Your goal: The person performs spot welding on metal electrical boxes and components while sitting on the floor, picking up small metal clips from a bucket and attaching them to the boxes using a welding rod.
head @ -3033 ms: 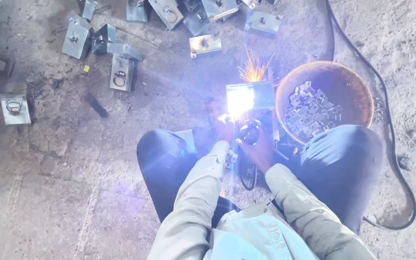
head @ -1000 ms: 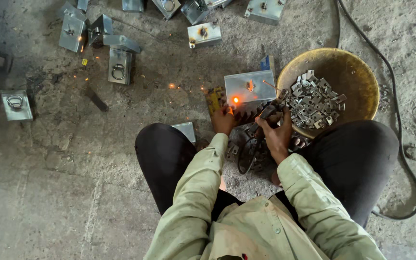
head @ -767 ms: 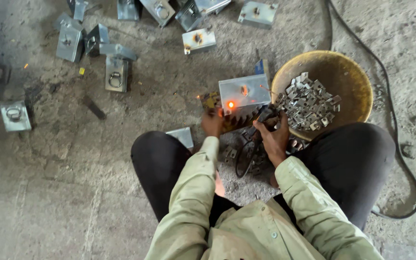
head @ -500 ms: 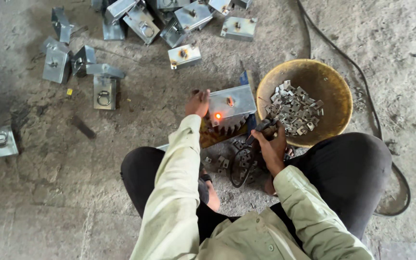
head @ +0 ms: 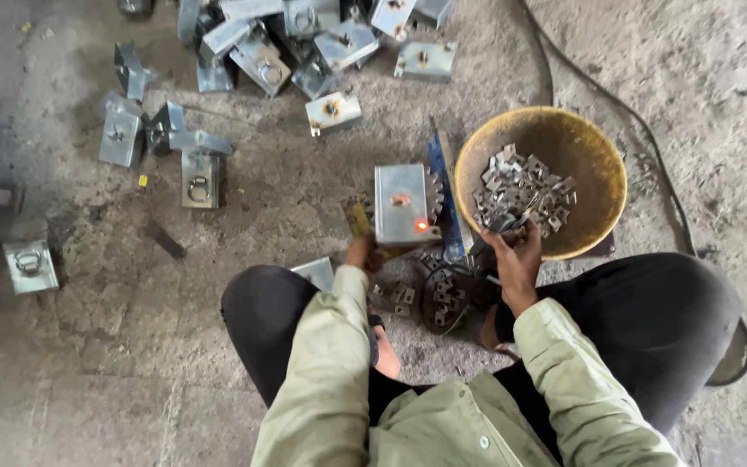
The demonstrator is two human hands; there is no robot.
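Two hands are busy here: the left hand (head: pixel 361 254) sits at the near edge of a grey metal box (head: pixel 401 204), fingers curled under it as far as I can tell, though whether it's really gripping is hard to see. The right hand (head: pixel 514 256) is half closed at the rim of the yellow bowl (head: pixel 594 156), seemingly pinching a dark tool handle, partly hidden. The box lies on the concrete floor (head: pixel 131 346) just left of the bowl, between the person's knees, with an orange glowing spot (head: pixel 422 227) near its lower corner. I'd guess that's the risk: the spot looks hot and the left fingers are bare and close, so a slip could mean a burn. The bowl is round, worn and full of small shiny brackets (head: pixel 520 190); more folded sheet-metal boxes (head: pixel 261 52) are scattered beyond, dull grey with sharp edges.
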